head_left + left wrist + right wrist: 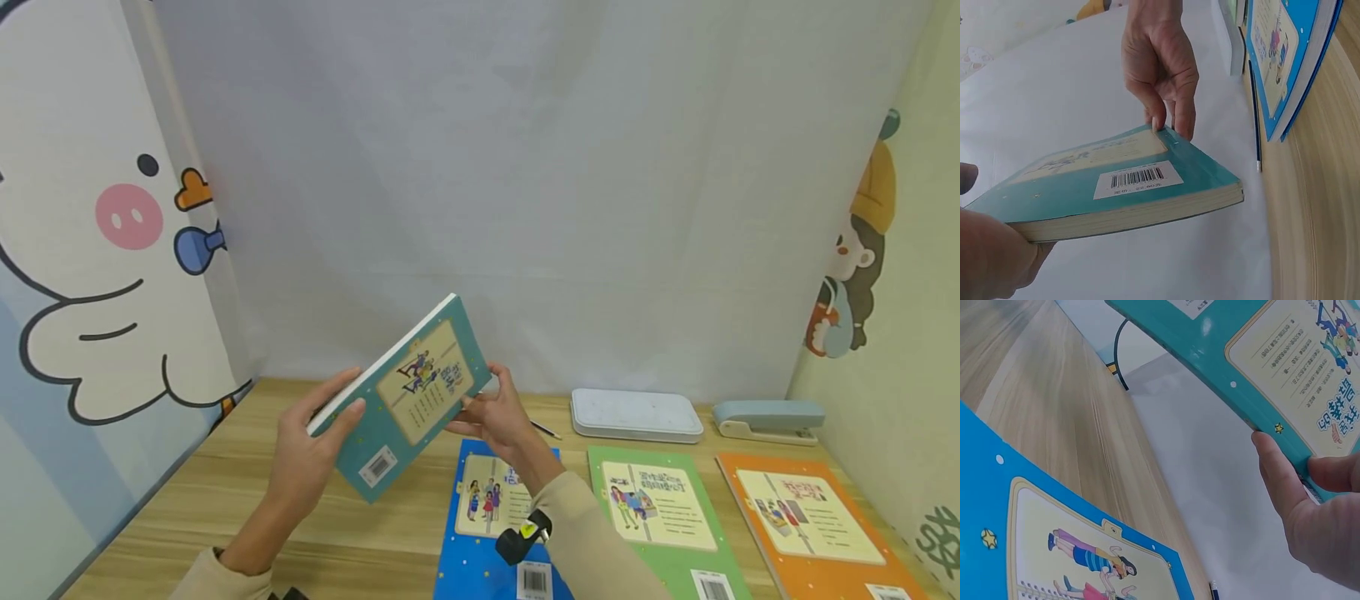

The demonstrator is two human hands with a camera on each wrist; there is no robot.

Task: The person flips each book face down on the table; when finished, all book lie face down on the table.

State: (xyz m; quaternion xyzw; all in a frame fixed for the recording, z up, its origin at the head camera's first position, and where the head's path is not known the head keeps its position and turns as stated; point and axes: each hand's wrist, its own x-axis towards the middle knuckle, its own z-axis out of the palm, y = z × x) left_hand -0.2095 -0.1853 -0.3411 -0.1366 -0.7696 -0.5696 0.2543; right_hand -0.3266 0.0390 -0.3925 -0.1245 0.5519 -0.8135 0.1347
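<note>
Teal book aloft above wooden table

A light wooden desk with a visible grain runs from left to right. Behind it, at the far side, hangs a plain white cloth backdrop with soft creases, evenly lit. The left wall panel shows a big white cartoon pig with a pink snout. The right wall panel is pale cream with a cartoon girl in a yellow hat.
</note>
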